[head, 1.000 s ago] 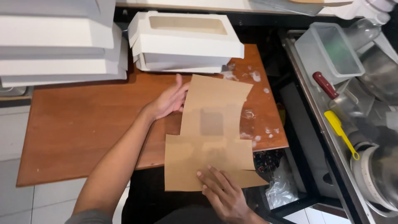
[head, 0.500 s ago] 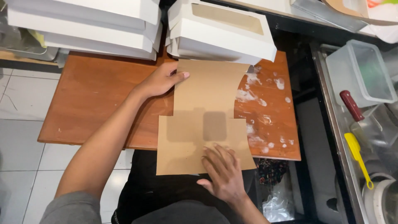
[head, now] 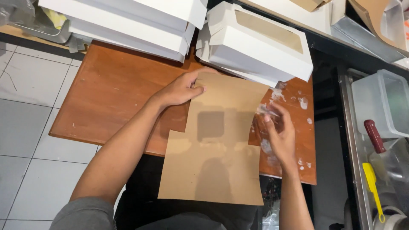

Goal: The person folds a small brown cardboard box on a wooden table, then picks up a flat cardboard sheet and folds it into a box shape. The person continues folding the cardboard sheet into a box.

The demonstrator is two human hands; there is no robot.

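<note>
A reddish-brown wooden table (head: 115, 98) stands over a pale tiled floor (head: 30, 140), its right end smeared with white residue. On it lies a flat brown cardboard sheet (head: 217, 162), cut in a stepped outline with a square window near its middle; its lower part hangs past the table's near edge, over the person's lap. The left hand (head: 181, 88) pinches the sheet's upper left corner, fingers closed on the edge. The right hand (head: 277, 134) rests at the sheet's right edge, fingers loosely curled and dusted white; whether it grips the card or only touches it, I cannot tell.

Half a second ago the right hand pressed flat on the lower part of the sheet, close to the body; now it sits higher, at the right side by the notch. The left hand holds the same top corner as before. The sheet itself has barely shifted.

Behind the sheet, 2 stacks of white window boxes (head: 260, 42) sit at the table's far edge. To the right, a clear plastic tub (head: 379, 102), a red-handled tool (head: 375, 135) and a yellow-handled tool (head: 371, 183) lie in a metal tray.
</note>
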